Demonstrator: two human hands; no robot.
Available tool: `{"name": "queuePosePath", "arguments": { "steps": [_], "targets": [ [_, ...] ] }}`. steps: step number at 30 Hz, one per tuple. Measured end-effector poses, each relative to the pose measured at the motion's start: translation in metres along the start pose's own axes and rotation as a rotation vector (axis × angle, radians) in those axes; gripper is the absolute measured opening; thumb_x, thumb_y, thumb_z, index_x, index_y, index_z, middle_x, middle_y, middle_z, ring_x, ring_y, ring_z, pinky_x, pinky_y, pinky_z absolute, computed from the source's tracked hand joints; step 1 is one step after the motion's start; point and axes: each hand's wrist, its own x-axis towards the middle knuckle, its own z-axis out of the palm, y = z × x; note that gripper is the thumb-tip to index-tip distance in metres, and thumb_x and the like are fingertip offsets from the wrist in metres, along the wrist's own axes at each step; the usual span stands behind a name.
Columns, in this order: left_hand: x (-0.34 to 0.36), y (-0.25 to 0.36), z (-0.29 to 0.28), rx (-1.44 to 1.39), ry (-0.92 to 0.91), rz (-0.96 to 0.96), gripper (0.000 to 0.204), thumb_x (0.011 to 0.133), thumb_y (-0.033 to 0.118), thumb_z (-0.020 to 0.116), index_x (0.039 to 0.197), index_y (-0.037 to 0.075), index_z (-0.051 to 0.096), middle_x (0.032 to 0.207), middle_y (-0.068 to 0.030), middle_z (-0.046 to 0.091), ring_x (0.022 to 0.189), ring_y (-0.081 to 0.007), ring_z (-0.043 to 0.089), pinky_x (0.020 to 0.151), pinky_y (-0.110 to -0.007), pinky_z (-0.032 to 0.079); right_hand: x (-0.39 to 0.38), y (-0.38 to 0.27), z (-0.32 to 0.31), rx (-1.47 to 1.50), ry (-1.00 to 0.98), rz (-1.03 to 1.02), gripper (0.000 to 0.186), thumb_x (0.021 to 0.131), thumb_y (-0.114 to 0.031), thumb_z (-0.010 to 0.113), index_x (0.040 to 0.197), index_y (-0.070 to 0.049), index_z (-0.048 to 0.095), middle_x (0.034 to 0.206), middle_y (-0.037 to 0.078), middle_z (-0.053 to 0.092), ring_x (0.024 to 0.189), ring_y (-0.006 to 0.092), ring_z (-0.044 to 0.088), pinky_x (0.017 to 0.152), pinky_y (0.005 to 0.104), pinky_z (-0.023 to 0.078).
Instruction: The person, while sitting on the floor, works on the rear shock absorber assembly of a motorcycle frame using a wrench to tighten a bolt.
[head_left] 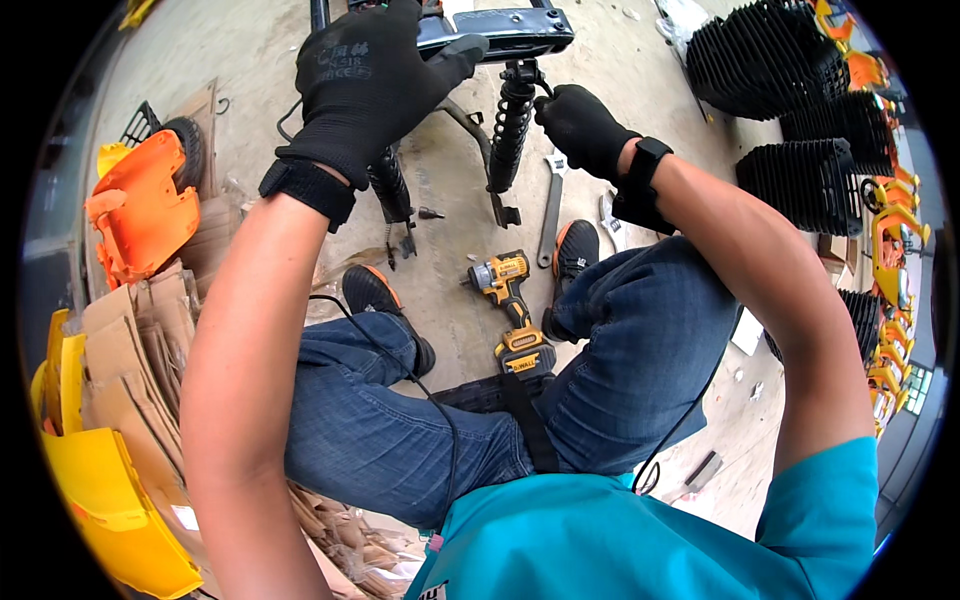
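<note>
My left hand [365,85], in a black glove, grips the dark metal frame [500,32] at the top of the view. Its thumb lies along the frame's edge, and the fingertips are partly hidden. Below the frame hangs a black coil-spring shock absorber [511,125]. Beside its upper end, my gloved right hand [583,128] is closed, fingers curled around a small dark part I cannot make out. A second shock absorber [389,186] hangs below my left wrist.
Between my feet lies a yellow-and-black cordless impact wrench [508,290]. An adjustable wrench [552,208] rests by my right shoe. Orange plastic parts [142,208], cardboard [128,345] and yellow panels [125,500] are on the left. Black ribbed stacks [800,180] stand at right.
</note>
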Motion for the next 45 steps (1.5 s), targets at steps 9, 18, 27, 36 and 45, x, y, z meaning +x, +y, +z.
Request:
{"name": "queuePosePath", "arguments": {
  "steps": [9, 18, 27, 36, 45],
  "targets": [
    [0.003, -0.001, 0.0, -0.048, -0.024, 0.007, 0.044, 0.073, 0.046, 0.075, 0.088, 0.005, 0.066, 0.074, -0.0166, 0.066, 0.07, -0.0335, 0.065, 0.066, -0.044, 0.05, 0.0, 0.008, 0.007, 0.113, 0.106, 0.014, 0.031, 0.096, -0.022, 0.051, 0.081, 0.004, 0.057, 0.057, 0.01, 0.052, 0.045, 0.0189, 0.051, 0.043, 0.0352, 0.042],
    [0.001, -0.016, 0.013, -0.004, -0.038, 0.08, 0.056, 0.079, 0.061, 0.066, 0.087, 0.006, 0.063, 0.066, -0.011, 0.062, 0.06, -0.0268, 0.062, 0.056, -0.037, 0.047, -0.005, 0.004, 0.012, 0.072, 0.192, -0.014, 0.031, 0.096, -0.024, 0.05, 0.086, 0.005, 0.058, 0.069, 0.019, 0.059, 0.063, 0.0295, 0.058, 0.059, 0.0415, 0.045],
    [0.004, -0.021, 0.018, -0.086, -0.022, 0.105, 0.054, 0.078, 0.055, 0.071, 0.085, 0.002, 0.062, 0.065, -0.0121, 0.058, 0.057, -0.024, 0.056, 0.056, -0.034, 0.045, -0.013, 0.004, 0.013, -0.004, 0.268, -0.132, 0.027, 0.094, -0.02, 0.051, 0.087, 0.005, 0.058, 0.077, 0.023, 0.062, 0.072, 0.0376, 0.06, 0.067, 0.0444, 0.046],
    [0.011, -0.02, 0.013, 0.04, -0.104, 0.027, 0.059, 0.075, 0.064, 0.068, 0.09, 0.008, 0.063, 0.072, -0.0126, 0.066, 0.067, -0.0301, 0.066, 0.059, -0.04, 0.049, -0.013, -0.005, -0.008, 0.027, 0.08, -0.12, 0.024, 0.093, -0.018, 0.052, 0.088, 0.005, 0.057, 0.073, 0.02, 0.062, 0.067, 0.0313, 0.061, 0.063, 0.0409, 0.048],
    [0.016, -0.026, 0.015, 0.096, -0.025, 0.033, 0.05, 0.081, 0.054, 0.069, 0.081, 0.005, 0.06, 0.064, -0.0115, 0.058, 0.055, -0.0246, 0.055, 0.055, -0.036, 0.043, -0.014, 0.024, -0.034, 0.283, -0.074, -0.232, 0.027, 0.097, -0.027, 0.048, 0.103, -0.003, 0.06, 0.067, -0.002, 0.046, 0.051, 0.0083, 0.043, 0.043, 0.0243, 0.038]
  ]
}}
